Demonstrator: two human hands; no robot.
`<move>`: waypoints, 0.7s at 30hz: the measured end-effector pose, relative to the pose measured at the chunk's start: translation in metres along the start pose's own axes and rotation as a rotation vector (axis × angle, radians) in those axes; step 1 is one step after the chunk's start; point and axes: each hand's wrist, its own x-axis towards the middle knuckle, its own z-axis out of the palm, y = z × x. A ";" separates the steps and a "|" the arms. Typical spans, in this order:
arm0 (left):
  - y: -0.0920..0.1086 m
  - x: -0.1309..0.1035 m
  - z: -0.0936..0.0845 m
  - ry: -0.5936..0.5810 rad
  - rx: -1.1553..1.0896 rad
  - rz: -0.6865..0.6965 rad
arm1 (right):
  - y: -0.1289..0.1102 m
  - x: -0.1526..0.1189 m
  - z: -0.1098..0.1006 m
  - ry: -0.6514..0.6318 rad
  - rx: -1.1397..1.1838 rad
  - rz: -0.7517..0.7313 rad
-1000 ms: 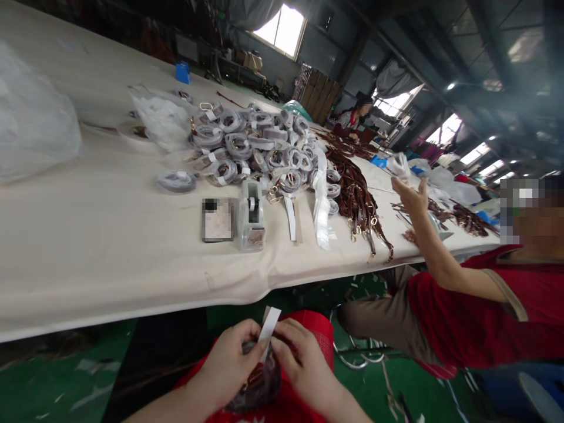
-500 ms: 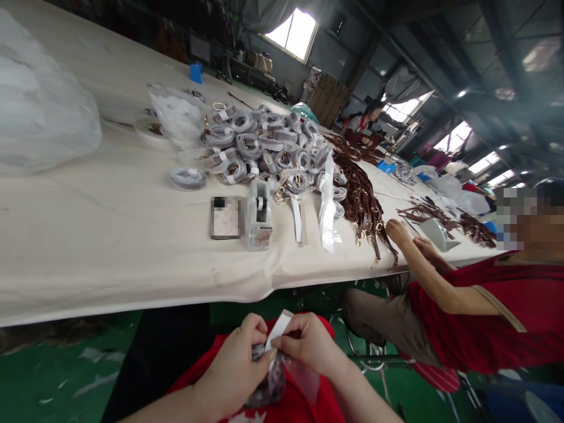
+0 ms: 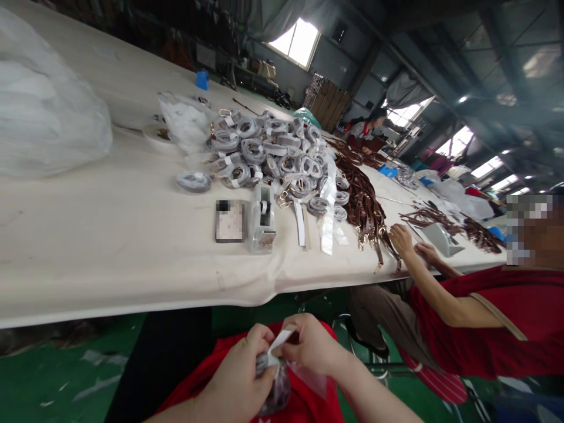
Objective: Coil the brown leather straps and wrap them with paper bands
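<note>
Over the lap, left hand (image 3: 240, 382) grips a wrapped strap bundle (image 3: 275, 385); right hand (image 3: 311, 346) pinches a white tape strip (image 3: 278, 343) onto it. Tape may wrinkle if pulled slack. Beyond, near the desk (image 3: 110, 235) edge, a tape dispenser (image 3: 262, 220).

Long table w/ cream cloth (image 3: 110, 235). Near its front edge sits a clear tape dispenser (image 3: 262, 219). Just left of dispenser: a flat dark card (image 3: 230, 221). Behind it: heap of grey wrapped coils (image 3: 268, 153). Right: white strips (image 3: 328, 217), then brown straps (image 3: 363, 202). Far left: big plastic bag (image 3: 44, 117).
</note>
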 end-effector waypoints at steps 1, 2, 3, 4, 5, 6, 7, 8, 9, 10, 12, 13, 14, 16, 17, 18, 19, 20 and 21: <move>-0.001 0.001 0.000 -0.012 -0.022 0.007 | -0.003 -0.001 0.000 0.053 -0.090 -0.043; -0.003 0.003 0.000 -0.018 -0.051 0.014 | -0.006 -0.003 0.000 0.090 -0.169 -0.088; -0.006 0.005 0.000 -0.016 -0.085 0.020 | -0.009 -0.005 0.000 0.108 -0.234 -0.134; -0.010 0.008 0.000 -0.007 -0.124 0.016 | -0.012 -0.007 0.000 0.103 -0.291 -0.177; -0.014 0.011 0.000 0.005 -0.168 0.003 | -0.015 -0.010 0.001 0.081 -0.344 -0.218; -0.018 0.014 -0.001 0.017 -0.213 -0.015 | -0.017 -0.013 0.002 0.050 -0.394 -0.256; -0.022 0.016 -0.001 0.025 -0.253 -0.039 | -0.018 -0.016 0.005 0.022 -0.447 -0.293; -0.025 0.019 -0.002 0.026 -0.290 -0.069 | -0.017 -0.019 0.009 0.007 -0.504 -0.324; -0.028 0.020 -0.003 0.019 -0.330 -0.108 | -0.014 -0.021 0.014 0.013 -0.560 -0.347; -0.031 0.020 -0.004 0.008 -0.379 -0.151 | -0.010 -0.023 0.020 0.036 -0.611 -0.364; -0.034 0.019 -0.006 -0.019 -0.491 -0.241 | 0.000 -0.024 0.032 0.099 -0.686 -0.396; -0.035 0.018 -0.007 -0.025 -0.542 -0.285 | 0.006 -0.023 0.037 0.129 -0.711 -0.421; -0.037 0.017 -0.008 -0.025 -0.577 -0.315 | 0.011 -0.022 0.042 0.158 -0.730 -0.454; -0.041 0.016 -0.009 -0.016 -0.570 -0.299 | 0.021 -0.019 0.051 0.214 -0.755 -0.522; -0.044 0.015 -0.010 -0.020 -0.534 -0.257 | 0.025 -0.017 0.054 0.242 -0.762 -0.550; -0.047 0.015 -0.010 -0.033 -0.488 -0.204 | 0.029 -0.015 0.057 0.265 -0.766 -0.571; -0.050 0.016 -0.011 -0.051 -0.437 -0.152 | 0.031 -0.014 0.059 0.281 -0.770 -0.581; -0.052 0.016 -0.011 -0.062 -0.393 -0.115 | 0.033 -0.012 0.061 0.284 -0.776 -0.585; -0.054 0.016 -0.011 -0.068 -0.364 -0.092 | 0.033 -0.012 0.063 0.279 -0.786 -0.587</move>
